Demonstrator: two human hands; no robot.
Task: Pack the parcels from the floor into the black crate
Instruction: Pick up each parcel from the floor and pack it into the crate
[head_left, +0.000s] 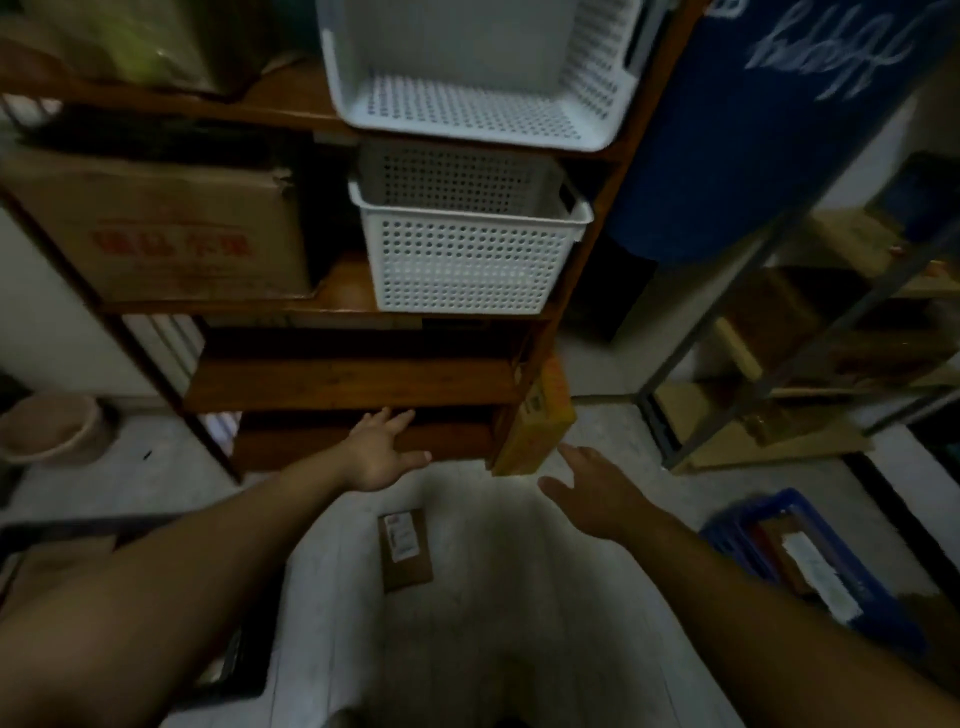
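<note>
Cardboard parcel lies on the floor — left hand and right hand spread wide, apparently empty.

My feed shows a dim room, with the brightest patch on the pale concrete floor. A brown wooden shelf unit stands ahead. A white perforated basket sits at the right edge of one shelf, beside a cardboard box with red print. A second white basket sits above. I see a blue barrel and a grey metal rack on the right, and a pink basin on the floor at left.
</note>
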